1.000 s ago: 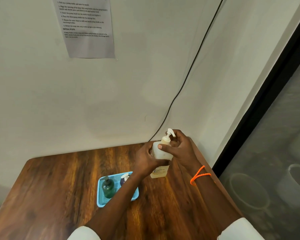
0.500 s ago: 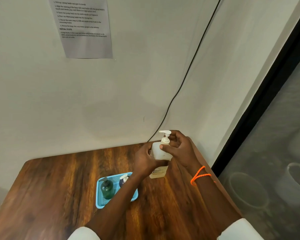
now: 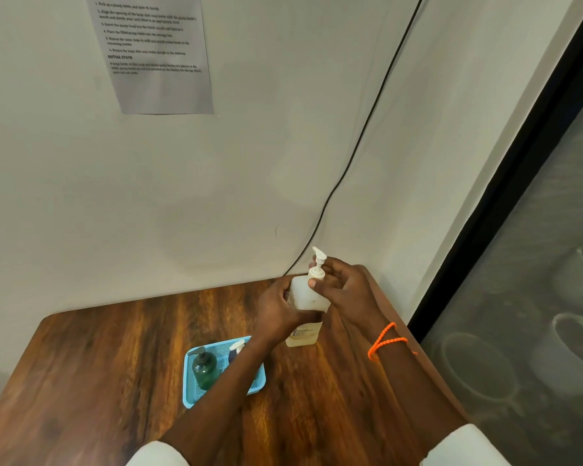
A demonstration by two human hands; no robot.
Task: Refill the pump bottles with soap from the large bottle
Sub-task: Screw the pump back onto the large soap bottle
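Note:
A pale, translucent large soap bottle (image 3: 306,299) with a white pump head (image 3: 318,258) stands on the wooden table (image 3: 115,364) near the back right corner. My left hand (image 3: 278,312) grips its body from the left. My right hand (image 3: 345,294) pinches the pump collar at the bottle's neck, thumb in front. In a blue tray (image 3: 191,395) to the front left stand a dark green pump bottle (image 3: 204,368) and a second bottle with a white pump (image 3: 236,349), which my left forearm mostly hides.
The wall lies close behind the bottle, and a black cable (image 3: 357,146) runs down it to the table's back edge. A printed sheet (image 3: 155,52) hangs on the wall. The table's right edge is near a dark glass panel (image 3: 535,297).
The white pump head has turned: its spout pointed left half a second ago and now points up and away. Both hands keep their hold on the bottle.

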